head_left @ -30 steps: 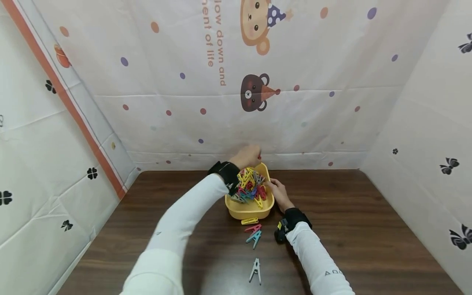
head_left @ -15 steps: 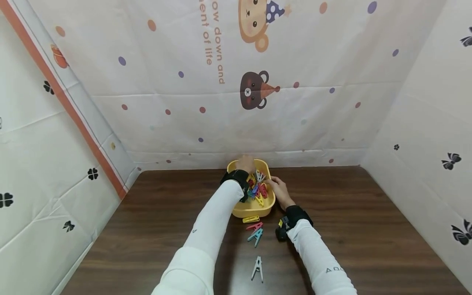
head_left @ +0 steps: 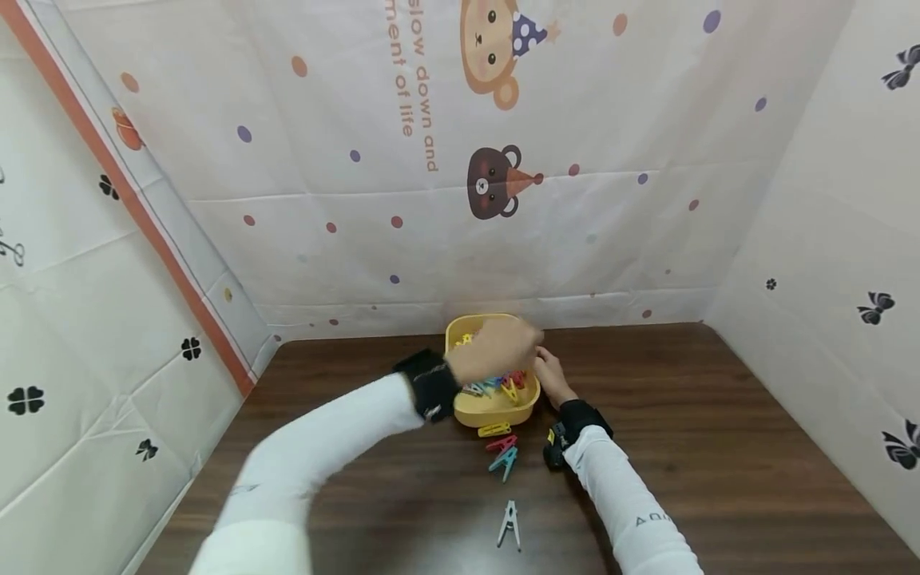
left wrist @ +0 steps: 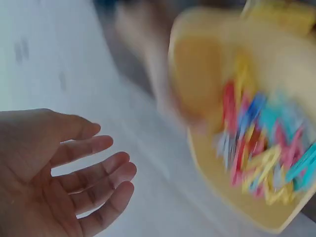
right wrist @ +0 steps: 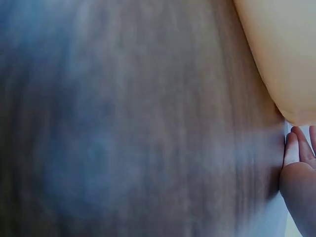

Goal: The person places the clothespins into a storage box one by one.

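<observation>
Overhead, left hand (head_left: 496, 348) released above peg-filled tub (head_left: 496, 409); right hand (head_left: 549, 375) flat beside; pegs (head_left: 503, 451) nearby.

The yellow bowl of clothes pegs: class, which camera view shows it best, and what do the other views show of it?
The head view: the whole yellow bowl stands on the table, with the left hand over it. The left wrist view shows bowl and pegs close but blurred. The right wrist view shows only a curve of its outer wall.

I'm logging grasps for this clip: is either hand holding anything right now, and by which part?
The left hand is open and holds nothing. The right hand rests at the yellow bowl's right rim; any grip there cannot be told.
</observation>
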`<state>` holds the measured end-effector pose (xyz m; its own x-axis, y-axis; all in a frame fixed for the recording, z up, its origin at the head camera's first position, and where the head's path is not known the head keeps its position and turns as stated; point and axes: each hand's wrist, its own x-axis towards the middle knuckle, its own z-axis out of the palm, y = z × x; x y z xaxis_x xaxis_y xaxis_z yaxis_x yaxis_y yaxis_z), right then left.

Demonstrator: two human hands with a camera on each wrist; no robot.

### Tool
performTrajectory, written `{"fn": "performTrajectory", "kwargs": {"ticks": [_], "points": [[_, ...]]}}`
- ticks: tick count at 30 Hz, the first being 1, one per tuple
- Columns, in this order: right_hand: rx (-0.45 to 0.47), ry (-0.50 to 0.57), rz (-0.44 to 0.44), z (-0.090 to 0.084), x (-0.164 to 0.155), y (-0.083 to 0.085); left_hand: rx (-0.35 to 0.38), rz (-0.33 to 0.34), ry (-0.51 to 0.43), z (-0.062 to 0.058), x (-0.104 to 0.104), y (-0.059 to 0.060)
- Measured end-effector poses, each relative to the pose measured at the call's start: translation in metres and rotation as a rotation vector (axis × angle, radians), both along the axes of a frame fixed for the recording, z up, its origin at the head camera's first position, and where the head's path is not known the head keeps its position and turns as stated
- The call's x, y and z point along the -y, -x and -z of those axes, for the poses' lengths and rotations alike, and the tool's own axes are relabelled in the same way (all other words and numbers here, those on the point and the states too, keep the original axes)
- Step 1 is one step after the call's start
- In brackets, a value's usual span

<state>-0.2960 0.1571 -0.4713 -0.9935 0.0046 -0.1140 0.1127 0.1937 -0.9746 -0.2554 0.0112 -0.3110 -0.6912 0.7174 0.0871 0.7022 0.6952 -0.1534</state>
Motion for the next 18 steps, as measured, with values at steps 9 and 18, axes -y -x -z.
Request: {"fn": "performTrajectory", "kwargs": {"ticks": [9,18], "points": [[0.032,0.053,0.032,-0.003,0.008,0.007,-0.220,0.261,0.441,0.095,0.049,-0.083],[0.065,0.045,0.017,0.006,0.015,0.001,-0.047,0.250,0.289,0.114,0.067,-0.084]]}}
